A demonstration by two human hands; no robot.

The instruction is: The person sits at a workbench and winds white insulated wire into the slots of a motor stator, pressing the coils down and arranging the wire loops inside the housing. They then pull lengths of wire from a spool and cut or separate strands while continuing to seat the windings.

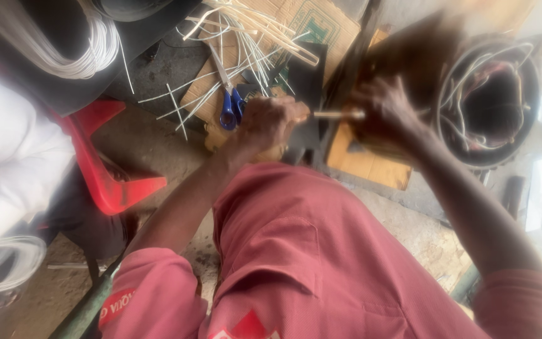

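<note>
Left hand (270,122) pinches a thin stick (339,115); right hand (389,113), grip blurred, steadies the motor stator (490,100) at three o'clock, seemingly mid-insertion, needing careful alignment.

Both arms reach forward from red short sleeves, bare from above the elbow. The left hand (270,122) sits far and left of centre, knuckles up, fingers curled shut in a grip. The right hand (389,113) — just to its right, blurred — has its back upward, wrist bent, fingers curled forward.
</note>
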